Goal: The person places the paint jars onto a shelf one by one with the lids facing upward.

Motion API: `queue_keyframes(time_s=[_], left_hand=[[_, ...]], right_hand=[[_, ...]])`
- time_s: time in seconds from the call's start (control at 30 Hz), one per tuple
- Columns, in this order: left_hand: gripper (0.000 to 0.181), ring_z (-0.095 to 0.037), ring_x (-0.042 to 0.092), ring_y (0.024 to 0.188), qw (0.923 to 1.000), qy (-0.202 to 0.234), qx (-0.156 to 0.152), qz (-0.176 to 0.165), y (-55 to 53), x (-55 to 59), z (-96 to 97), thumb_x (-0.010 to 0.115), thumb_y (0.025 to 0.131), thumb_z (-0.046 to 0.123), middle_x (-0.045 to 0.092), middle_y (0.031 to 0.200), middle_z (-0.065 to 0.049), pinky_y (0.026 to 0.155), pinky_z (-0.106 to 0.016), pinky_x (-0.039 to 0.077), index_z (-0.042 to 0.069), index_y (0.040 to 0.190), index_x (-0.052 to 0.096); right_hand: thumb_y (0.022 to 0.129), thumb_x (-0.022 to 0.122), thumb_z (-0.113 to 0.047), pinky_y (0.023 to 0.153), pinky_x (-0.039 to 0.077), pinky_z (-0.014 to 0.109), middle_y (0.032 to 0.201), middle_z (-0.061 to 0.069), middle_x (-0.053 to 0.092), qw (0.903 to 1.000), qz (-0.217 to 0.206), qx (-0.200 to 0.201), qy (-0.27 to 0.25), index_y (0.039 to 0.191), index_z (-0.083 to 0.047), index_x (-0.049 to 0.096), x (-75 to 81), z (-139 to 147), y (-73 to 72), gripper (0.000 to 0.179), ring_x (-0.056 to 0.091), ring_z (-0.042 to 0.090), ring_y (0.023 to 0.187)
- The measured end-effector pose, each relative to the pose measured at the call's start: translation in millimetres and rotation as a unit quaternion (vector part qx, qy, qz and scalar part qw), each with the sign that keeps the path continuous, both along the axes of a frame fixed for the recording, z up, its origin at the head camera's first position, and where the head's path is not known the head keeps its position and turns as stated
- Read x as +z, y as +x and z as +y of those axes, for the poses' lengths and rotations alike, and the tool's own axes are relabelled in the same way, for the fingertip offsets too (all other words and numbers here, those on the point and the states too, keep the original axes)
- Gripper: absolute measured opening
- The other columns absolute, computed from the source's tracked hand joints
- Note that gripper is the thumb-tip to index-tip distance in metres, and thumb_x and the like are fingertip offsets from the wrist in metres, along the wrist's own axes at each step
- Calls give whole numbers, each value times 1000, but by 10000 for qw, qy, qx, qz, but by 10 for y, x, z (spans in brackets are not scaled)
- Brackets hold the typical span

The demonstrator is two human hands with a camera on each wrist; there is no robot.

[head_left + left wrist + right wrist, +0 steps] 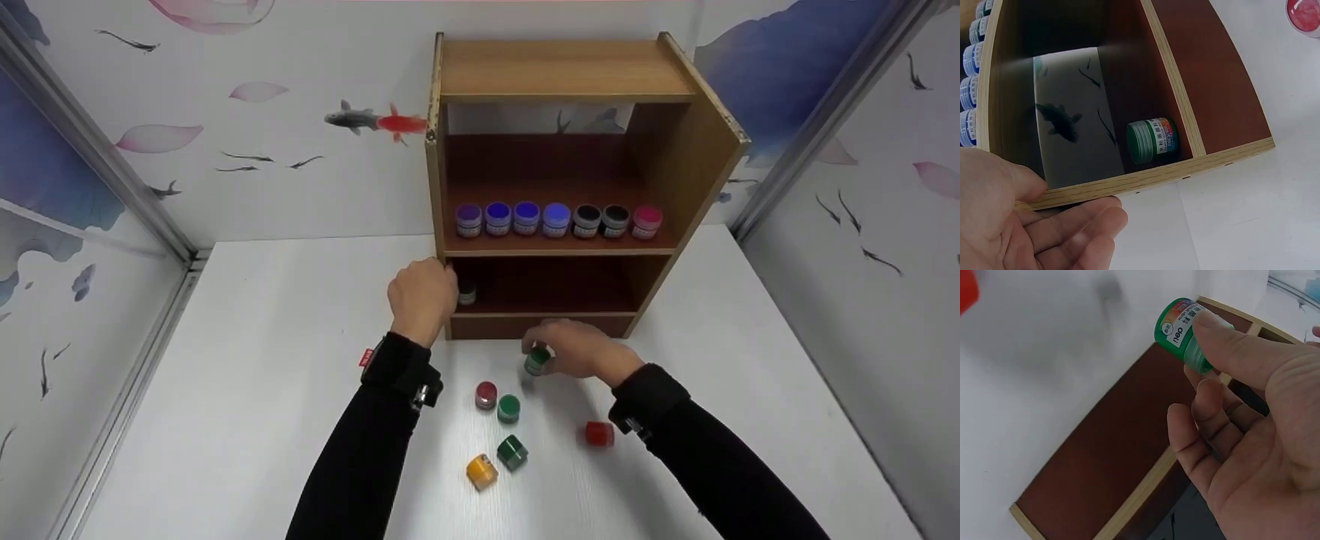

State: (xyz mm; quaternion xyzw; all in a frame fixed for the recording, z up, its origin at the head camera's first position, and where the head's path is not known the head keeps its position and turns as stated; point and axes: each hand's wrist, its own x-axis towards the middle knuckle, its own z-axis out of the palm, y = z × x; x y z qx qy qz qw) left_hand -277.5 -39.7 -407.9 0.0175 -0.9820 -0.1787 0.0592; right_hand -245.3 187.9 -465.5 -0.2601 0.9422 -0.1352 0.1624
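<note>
One left hand (pixel 422 295) grips the left edge of a wooden shelf unit (pixel 568 67), thumb inside the side panel and fingers outside, seemingly to steady it. Just right, an upright dark green jar (pixel 466 295) stands in the corner of the lower compartment (pixel 555 285), label outward. On the white table (pixel 285 360) in front sit a yellow jar (pixel 481 472), a pinkish-red jar (pixel 486 395), a bright green jar (pixel 508 409) and a deep green jar (pixel 512 453), loosely scattered. Above, seven jars (pixel 556 220) line the upper compartment (pixel 536 157), purple through blue and black to pink, labels forward, probably for easy reading. Next, the right hand (pixel 574 349) pinches a green jar (pixel 1176 329) between thumb and fingers, clear of the table before the shelf's base. Furthest right on the table, a red jar (pixel 599 433) sits near the right sleeve (pixel 652 397). The jars are squat cylinders, seemingly plastic; the one in the corner has a ribbed, translucent cap. The unit shows pale, grained edges and smooth red-brown inner faces.
</note>
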Motion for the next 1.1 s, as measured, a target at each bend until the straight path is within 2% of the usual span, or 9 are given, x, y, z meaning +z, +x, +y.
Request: queue_keyframes(time_s=[0.23,0.47,0.77,1.1], left_hand=[[42,-25,66,64,10000,-9,-11,14,-7,-15,-2,46,101,27,66,68,-10,52,-37,51,7,68,63],[41,-28,69,69,9999,-118,-39,13,-13,-12,-2,46,101,27,69,72,-12,57,-40,55,5,73,66],[40,-29,69,70,10000,-46,11,62,-13,-7,-1,48,100,27,69,73,-12,58,-41,55,5,74,67],[39,-30,70,71,9999,-82,0,107,-4,-15,1,47,100,26,70,75,-14,59,-42,56,3,76,68]], right_hand=[[86,74,-15,90,51,41,110,3,65,9995,207,-185,-151,117,-16,66,126,-47,-96,32,60,21,102],[87,73,-14,90,52,42,114,6,65,9978,503,-219,-364,120,-14,65,205,-82,-197,34,61,23,102],[90,70,-19,92,51,43,119,9,66,9955,805,-281,-419,122,-12,64,219,-177,-344,33,63,26,108],[91,68,-16,95,50,43,121,8,66,9950,870,-352,-326,126,-14,62,234,-348,-476,36,63,26,111]])
